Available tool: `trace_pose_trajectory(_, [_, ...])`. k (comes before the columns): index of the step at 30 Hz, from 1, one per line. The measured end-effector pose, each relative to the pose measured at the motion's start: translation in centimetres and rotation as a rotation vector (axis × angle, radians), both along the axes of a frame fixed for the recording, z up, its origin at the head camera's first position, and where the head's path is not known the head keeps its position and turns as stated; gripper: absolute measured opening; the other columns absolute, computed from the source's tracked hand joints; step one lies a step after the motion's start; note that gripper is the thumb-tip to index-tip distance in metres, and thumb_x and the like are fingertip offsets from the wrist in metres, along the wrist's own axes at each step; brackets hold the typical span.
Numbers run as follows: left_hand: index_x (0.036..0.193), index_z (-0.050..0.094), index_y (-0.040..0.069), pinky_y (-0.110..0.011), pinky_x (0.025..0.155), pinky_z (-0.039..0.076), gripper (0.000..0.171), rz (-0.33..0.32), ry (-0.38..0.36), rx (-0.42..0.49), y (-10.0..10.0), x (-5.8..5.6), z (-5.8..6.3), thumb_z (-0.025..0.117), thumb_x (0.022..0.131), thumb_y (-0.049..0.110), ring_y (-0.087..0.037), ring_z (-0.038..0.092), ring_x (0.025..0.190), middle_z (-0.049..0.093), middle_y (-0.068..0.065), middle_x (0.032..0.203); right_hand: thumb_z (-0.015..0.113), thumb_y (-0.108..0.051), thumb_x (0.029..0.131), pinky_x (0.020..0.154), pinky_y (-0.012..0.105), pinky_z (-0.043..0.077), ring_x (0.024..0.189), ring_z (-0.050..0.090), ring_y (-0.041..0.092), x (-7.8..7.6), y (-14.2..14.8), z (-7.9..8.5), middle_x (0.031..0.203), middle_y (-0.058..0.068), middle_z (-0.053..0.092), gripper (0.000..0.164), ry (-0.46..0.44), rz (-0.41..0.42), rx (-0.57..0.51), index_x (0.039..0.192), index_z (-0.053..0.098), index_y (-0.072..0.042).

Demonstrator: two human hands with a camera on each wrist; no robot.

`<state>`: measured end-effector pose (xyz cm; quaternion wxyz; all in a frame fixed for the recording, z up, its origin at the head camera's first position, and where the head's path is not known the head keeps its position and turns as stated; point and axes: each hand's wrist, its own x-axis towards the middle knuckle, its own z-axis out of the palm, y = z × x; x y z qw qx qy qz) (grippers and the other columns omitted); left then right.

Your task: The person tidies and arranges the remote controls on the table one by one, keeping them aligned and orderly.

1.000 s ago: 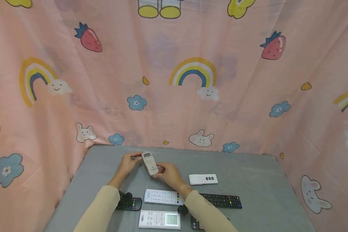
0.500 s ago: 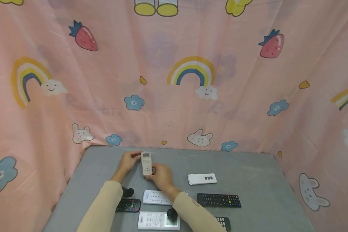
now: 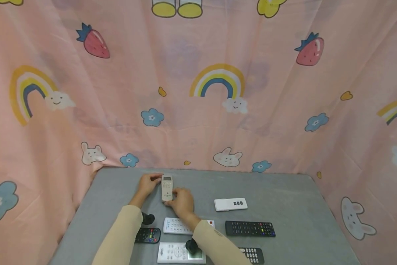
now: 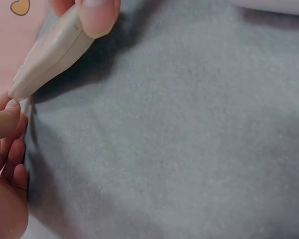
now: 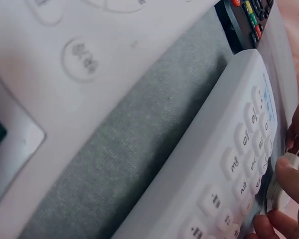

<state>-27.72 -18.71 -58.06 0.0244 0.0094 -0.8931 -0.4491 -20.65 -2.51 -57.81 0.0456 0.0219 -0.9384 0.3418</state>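
Observation:
A slim beige remote control (image 3: 167, 188) with a small dark screen stands lengthwise near the table's far edge, between both hands. My left hand (image 3: 148, 184) holds its upper left end with thumb and fingertips. Around its lower right end, my right hand (image 3: 184, 203) grips with the thumb near the bottom corner. From the left wrist, the beige remote (image 4: 52, 56) shows edge-on over a shadow on the cloth, the right thumb (image 4: 97, 19) on its near end. The right wrist view shows the beige remote (image 5: 276, 195) only partly, behind a white keypad remote (image 5: 239, 149).
Nearer me lie a white remote with a screen (image 3: 170, 253), a black remote with coloured buttons (image 3: 148, 235) and a black remote with pale keys (image 3: 257, 255). To the right are a white three-button remote (image 3: 226, 204) and a long black remote (image 3: 248, 229). A patterned pink curtain (image 3: 271, 140) hangs behind.
The beige remote has turned from a slant to nearly straight up and down. My right hand has moved slightly left with its lower end; the left hand has stayed about the upper end.

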Motion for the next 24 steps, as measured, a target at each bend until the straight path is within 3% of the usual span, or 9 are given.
trace_pose_trajectory(3, [0.115,0.073,0.003,-0.044,0.081,0.054,0.024,-0.001,-0.003,-0.013,0.0,-0.1,-0.1,0.067,0.091,0.004,-0.034,0.067,0.098,0.073,-0.02,0.108,0.092,-0.031,0.063,0.071,0.029,0.041,0.075,0.051,0.01,-0.1,0.0,-0.4,0.084,-0.001,0.068,0.047,0.001,-0.015,0.008,0.102,0.075,-0.01])
trace_pose_trajectory(13, [0.109,0.075,0.004,-0.028,0.066,0.046,0.021,0.014,0.027,-0.054,0.1,-0.3,-0.7,0.07,0.088,0.003,-0.023,0.063,0.078,0.074,-0.018,0.097,0.092,-0.036,0.062,0.078,0.038,0.044,0.083,0.056,0.017,0.0,-0.3,-0.7,0.089,0.0,0.068,0.044,0.023,-0.023,0.049,0.096,0.075,-0.013])
trace_pose_trajectory(18, [0.107,0.076,0.003,-0.027,0.064,0.044,0.021,0.014,0.074,-0.08,0.0,-0.5,-1.3,0.07,0.087,0.0,-0.021,0.059,0.075,0.072,-0.017,0.089,0.091,-0.037,0.063,0.08,0.039,0.045,0.087,0.056,0.019,-0.1,-0.3,-0.9,0.093,0.001,0.069,0.046,0.034,-0.019,0.058,0.098,0.075,-0.013])
trace_pose_trajectory(24, [0.106,0.077,0.006,-0.028,0.066,0.043,0.022,0.015,0.079,-0.08,-0.2,-0.7,-1.9,0.072,0.086,0.001,-0.021,0.058,0.074,0.07,-0.015,0.086,0.091,-0.036,0.064,0.083,0.04,0.044,0.09,0.055,0.019,0.0,-0.2,-0.9,0.096,0.001,0.068,0.048,0.017,-0.009,0.028,0.102,0.074,-0.013])
